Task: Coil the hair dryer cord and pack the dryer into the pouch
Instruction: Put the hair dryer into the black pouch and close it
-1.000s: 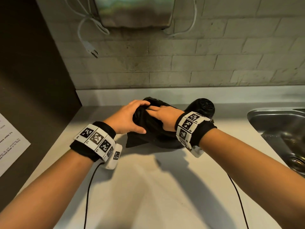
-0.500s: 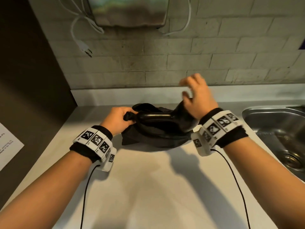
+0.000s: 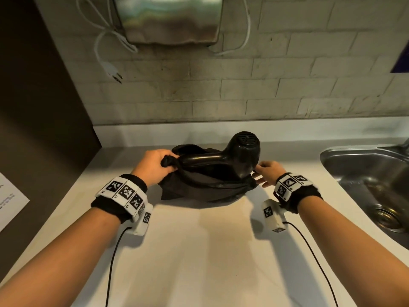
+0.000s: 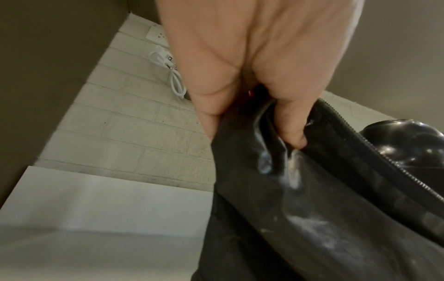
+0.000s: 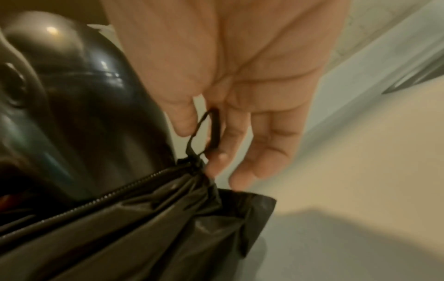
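A black hair dryer [image 3: 221, 159] lies across the open black pouch [image 3: 199, 189] on the counter, handle to the left. Its round head rises out of the pouch at the right. My left hand [image 3: 160, 165] grips the bunched left end of the pouch; in the left wrist view its fingers [image 4: 293, 136] curl into the pouch [image 4: 312, 209] fabric. My right hand [image 3: 260, 172] is at the pouch's right end, beside the dryer's head. The right wrist view shows the dryer [image 5: 96, 114] above the zipper, and my thumb and forefinger pinch the black pull loop [image 5: 204, 129]. The dryer's cord is hidden.
A steel sink [image 3: 345, 156] is sunk into the counter at the right. On the brick wall hangs a metal dispenser [image 3: 170, 18] with a loose white plug [image 3: 112, 73]. A dark panel with a paper sheet [image 3: 8, 202] closes the left. Pale counter [image 3: 210, 251] stretches toward me.
My right hand came off the pouch, rose above the dryer's head, then dropped to the pouch's right end and took the pull loop. The dryer's head now stands more exposed. My left hand kept its grip.
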Action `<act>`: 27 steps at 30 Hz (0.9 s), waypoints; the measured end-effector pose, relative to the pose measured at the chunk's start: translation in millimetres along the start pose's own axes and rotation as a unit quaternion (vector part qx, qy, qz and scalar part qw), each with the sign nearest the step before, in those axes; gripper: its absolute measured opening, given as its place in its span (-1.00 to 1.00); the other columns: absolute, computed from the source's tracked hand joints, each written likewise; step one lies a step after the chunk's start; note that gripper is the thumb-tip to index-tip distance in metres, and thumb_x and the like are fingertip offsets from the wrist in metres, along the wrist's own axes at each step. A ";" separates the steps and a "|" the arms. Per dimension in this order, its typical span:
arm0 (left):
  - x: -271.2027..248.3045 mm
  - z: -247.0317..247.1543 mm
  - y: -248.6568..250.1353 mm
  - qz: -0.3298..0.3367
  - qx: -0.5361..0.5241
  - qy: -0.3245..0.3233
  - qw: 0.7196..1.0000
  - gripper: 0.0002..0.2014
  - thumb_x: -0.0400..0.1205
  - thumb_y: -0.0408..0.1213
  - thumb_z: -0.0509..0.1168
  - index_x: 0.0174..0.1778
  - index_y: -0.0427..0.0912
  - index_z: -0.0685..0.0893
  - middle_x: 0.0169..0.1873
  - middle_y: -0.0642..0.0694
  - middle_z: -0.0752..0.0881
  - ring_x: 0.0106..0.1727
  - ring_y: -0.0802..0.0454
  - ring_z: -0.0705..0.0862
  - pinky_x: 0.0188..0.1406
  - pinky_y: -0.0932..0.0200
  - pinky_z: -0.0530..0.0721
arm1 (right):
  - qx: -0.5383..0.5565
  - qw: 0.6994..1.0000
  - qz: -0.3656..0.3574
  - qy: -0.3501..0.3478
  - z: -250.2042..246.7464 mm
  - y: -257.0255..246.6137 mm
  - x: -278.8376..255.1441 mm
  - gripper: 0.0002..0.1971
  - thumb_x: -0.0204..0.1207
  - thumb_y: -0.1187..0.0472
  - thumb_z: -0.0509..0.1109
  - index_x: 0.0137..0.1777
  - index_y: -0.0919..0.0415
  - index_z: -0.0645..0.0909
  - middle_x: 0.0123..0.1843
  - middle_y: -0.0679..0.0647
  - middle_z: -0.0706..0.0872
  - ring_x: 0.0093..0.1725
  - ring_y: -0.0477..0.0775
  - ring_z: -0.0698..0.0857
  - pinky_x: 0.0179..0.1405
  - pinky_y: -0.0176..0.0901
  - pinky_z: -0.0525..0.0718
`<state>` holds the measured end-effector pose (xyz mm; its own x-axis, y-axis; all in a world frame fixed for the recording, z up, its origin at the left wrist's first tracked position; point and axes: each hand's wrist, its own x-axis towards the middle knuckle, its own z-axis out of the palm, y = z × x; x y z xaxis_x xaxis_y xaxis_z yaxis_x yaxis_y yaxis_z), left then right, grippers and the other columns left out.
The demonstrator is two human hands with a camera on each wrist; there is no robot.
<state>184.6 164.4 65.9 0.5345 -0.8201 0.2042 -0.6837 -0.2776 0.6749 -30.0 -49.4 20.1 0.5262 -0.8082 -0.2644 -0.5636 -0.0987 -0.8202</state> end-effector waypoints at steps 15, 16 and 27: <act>2.9 -8.7 -16.2 0.013 -0.006 0.009 1.000 -0.70 0.45 -0.45 0.42 0.08 -0.12 0.72 0.15 -0.15 0.70 0.22 -0.04 0.62 0.25 0.21 0.47 | 0.314 0.930 -0.156 0.111 -47.3 -89.2 -15.1 -0.73 0.64 0.26 0.10 -0.33 0.21 0.34 -0.42 0.10 0.35 -0.56 -0.02 0.47 -0.53 -0.11 0.70; 3.2 -12.4 -16.6 0.019 -0.014 0.015 1.000 -0.69 0.45 -0.46 0.42 0.06 -0.06 0.70 0.11 -0.12 0.71 0.19 0.01 0.62 0.23 0.25 0.47 | 0.284 0.937 -0.165 0.119 -47.3 -88.1 -17.6 -0.75 0.60 0.22 0.20 -0.32 0.19 0.34 -0.41 0.09 0.39 -0.55 -0.06 0.51 -0.44 -0.10 0.73; 5.4 -39.7 -21.5 0.042 -0.161 0.079 0.983 -0.63 0.55 -0.57 0.26 -0.08 0.08 0.69 -0.22 0.29 0.72 -0.22 0.56 0.64 -0.21 0.65 0.56 | 0.271 0.934 -0.164 0.168 -46.9 -77.7 -21.1 -0.71 0.55 0.34 0.27 -0.35 0.11 0.30 -0.26 0.13 0.50 -0.20 0.12 0.60 -0.16 0.11 0.71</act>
<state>221.9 185.8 80.7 0.5704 -0.7385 0.3596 -0.5496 -0.0178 0.8353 -27.2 -51.9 113.2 0.3327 -0.9319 0.1448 0.0446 -0.1378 -0.9895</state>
